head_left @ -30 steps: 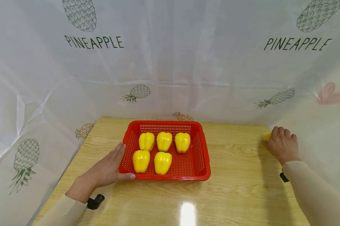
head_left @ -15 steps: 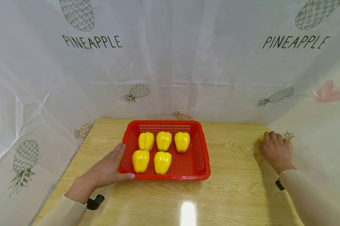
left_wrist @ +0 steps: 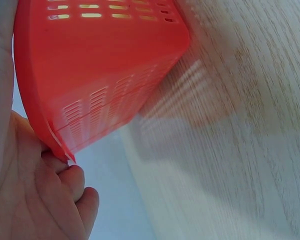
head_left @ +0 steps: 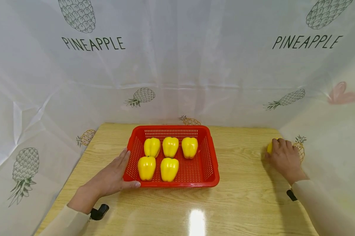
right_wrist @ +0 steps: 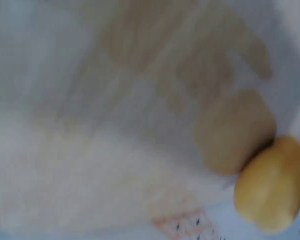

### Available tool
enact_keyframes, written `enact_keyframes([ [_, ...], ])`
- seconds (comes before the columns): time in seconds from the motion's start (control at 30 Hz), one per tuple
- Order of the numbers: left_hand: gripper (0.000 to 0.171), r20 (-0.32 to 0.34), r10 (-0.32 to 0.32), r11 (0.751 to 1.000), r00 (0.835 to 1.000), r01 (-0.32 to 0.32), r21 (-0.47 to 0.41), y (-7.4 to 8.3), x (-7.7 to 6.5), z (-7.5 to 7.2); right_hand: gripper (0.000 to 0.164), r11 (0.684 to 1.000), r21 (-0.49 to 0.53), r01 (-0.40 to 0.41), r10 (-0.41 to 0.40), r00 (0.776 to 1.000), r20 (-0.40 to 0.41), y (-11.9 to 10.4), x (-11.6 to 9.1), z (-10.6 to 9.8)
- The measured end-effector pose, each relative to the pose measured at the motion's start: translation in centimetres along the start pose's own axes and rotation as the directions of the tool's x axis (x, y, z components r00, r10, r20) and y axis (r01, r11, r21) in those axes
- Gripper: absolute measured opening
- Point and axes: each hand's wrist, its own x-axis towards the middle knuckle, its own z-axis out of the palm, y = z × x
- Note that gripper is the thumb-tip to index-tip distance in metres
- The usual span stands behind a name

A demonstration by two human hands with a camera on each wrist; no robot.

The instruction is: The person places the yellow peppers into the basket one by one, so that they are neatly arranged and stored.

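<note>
A red slotted plastic basket (head_left: 177,185) stands mid-table with several glossy yellow bell peppers (head_left: 169,169) in it, three in a back row and two in front on the left. My left hand (head_left: 111,177) holds the basket's left end, thumb along the front rim. In the left wrist view its fingers (left_wrist: 76,181) curl at the rim of the basket (left_wrist: 90,55). Far to the right, my right hand (head_left: 286,159) grips another yellow bell pepper (head_left: 269,148), mostly hidden beneath the fingers. In the right wrist view that pepper (right_wrist: 270,192) appears low over its reflection, with one fingertip at the frame's edge.
The wooden table (head_left: 239,203) meets a pale sheet (head_left: 171,75) with pineapple prints at the back and both sides. Black wrist cameras (head_left: 99,212) sit on both wrists.
My right hand has moved left with the bell pepper, away from the table's right edge and the side sheet. My left hand and the basket have stayed in place.
</note>
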Motion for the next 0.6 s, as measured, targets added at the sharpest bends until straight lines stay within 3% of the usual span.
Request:
enact_keyframes([
  [0.37, 0.140, -0.007, 0.007, 1.000, 1.000, -0.007, 0.001, -0.2, 0.0, 0.0, 0.099, 0.980, -0.078, 0.181, -0.181, 0.983, 0.008, 4.1, 0.7, -2.1],
  [0.6, 0.138, 0.001, 0.008, 1.000, 1.000, -0.008, -0.008, -0.1, 0.1, 0.0, 0.106, 0.978, -0.127, 0.167, -0.166, 0.986, 0.018, 4.8, 0.4, -1.5],
])
